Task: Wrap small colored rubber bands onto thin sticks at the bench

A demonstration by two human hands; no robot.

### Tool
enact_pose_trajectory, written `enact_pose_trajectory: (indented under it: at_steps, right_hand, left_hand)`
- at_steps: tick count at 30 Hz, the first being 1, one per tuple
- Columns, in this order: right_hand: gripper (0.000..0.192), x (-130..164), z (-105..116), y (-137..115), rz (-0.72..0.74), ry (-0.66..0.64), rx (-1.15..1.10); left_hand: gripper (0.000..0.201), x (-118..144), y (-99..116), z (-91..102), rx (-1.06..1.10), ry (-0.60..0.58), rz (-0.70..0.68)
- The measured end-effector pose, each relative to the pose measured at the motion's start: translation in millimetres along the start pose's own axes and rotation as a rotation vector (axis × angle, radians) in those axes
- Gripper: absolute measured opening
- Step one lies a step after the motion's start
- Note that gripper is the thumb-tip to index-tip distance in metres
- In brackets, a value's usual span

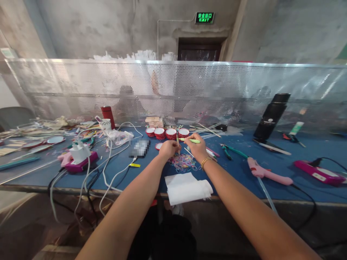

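My left hand (169, 148) is closed around a thin, pale stick (178, 139) that stands nearly upright. In my right hand (198, 147) is a light green marker (193, 141), its tip pointing left at the stick; whether it touches cannot be made out. Below both hands lies a heap of small colourful rubber bands (183, 162). Several short red round pieces with white tops (170, 134) stand in a row just beyond my hands. A folded white cloth or paper (187, 189) lies nearer, at the table's front edge.
A pink glue gun (267, 174), green-handled pliers (235, 151) and a black bottle (272, 117) are on the right. Leftward are white cables (110, 166), a purple power strip (81, 162) and a red flask (107, 115). A perforated metal screen (162, 90) borders the blue table (151, 173).
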State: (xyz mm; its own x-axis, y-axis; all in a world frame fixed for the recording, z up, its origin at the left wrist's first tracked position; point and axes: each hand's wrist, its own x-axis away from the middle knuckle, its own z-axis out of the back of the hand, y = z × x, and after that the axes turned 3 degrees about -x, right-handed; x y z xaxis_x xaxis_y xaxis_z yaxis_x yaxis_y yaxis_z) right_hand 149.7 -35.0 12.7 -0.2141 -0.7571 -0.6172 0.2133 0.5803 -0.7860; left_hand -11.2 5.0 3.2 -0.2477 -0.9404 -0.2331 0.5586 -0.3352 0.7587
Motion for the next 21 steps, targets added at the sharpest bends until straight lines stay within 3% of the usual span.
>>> enact_pose_trajectory:
  at_steps: [11, 17, 21]
  right_hand:
    - [0.023, -2.0, -0.2, 5.6, -0.015, -0.015, -0.036]
    - [0.033, -13.0, 9.1, 11.2, -0.023, 0.170, -0.083]
    - [0.030, -16.8, 19.4, 16.6, -0.002, 0.089, 0.150]
  left_hand:
    - [0.007, 1.5, 2.2, 0.9, 0.003, 0.008, 0.016]
    - [0.008, 0.9, 2.1, -0.5, 0.056, 0.060, 0.014]
    - [0.012, -0.2, 6.5, 1.4, 0.153, 0.134, 0.019]
